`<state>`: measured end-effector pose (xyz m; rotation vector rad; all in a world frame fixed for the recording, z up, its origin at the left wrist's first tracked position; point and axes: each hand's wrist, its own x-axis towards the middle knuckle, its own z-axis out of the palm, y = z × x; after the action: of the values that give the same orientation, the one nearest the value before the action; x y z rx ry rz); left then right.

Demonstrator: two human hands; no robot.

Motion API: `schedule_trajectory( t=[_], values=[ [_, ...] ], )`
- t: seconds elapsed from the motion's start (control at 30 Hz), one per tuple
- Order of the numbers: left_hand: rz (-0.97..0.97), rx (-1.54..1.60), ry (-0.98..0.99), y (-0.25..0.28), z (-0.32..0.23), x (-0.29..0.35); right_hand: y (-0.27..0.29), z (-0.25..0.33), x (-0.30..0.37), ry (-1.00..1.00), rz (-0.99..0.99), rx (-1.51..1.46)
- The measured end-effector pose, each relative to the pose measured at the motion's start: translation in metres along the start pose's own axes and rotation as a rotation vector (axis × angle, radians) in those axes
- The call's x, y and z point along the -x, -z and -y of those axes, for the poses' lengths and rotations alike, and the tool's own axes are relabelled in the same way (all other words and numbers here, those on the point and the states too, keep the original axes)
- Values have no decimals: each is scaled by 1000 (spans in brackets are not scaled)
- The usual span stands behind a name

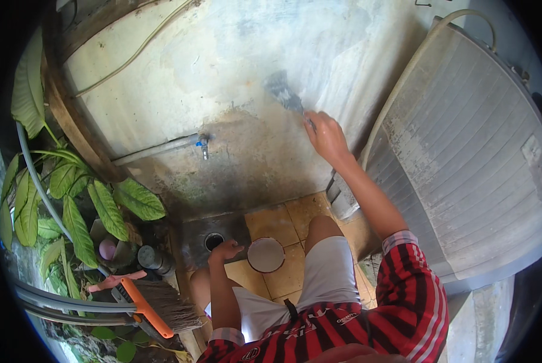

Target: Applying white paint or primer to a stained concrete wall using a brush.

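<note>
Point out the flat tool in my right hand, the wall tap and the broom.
Flat tool (282, 92): head view, its wide end.
Wall tap (204, 146): head view, its metal body.
Broom (147, 308): head view, its orange block.

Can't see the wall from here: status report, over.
Right hand gripping grey flat-ended tool at stained white wall, contact unclear. Left hand low, beside round white bowl. Blue-handled metal tap juts out, left of tool.
</note>
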<state>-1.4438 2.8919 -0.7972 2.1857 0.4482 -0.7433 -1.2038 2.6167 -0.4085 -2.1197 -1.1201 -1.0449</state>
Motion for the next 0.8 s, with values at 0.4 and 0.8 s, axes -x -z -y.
schedule_trajectory(
  t=[0.4, 0.8],
  values=[
    [-150, -26, -190, -29, 45, -8, 88, -33, -115, -193, -498, 51],
    [77, 440, 57, -56, -88, 185, 139, -37, -134, -643, -348, -424]
  ],
)
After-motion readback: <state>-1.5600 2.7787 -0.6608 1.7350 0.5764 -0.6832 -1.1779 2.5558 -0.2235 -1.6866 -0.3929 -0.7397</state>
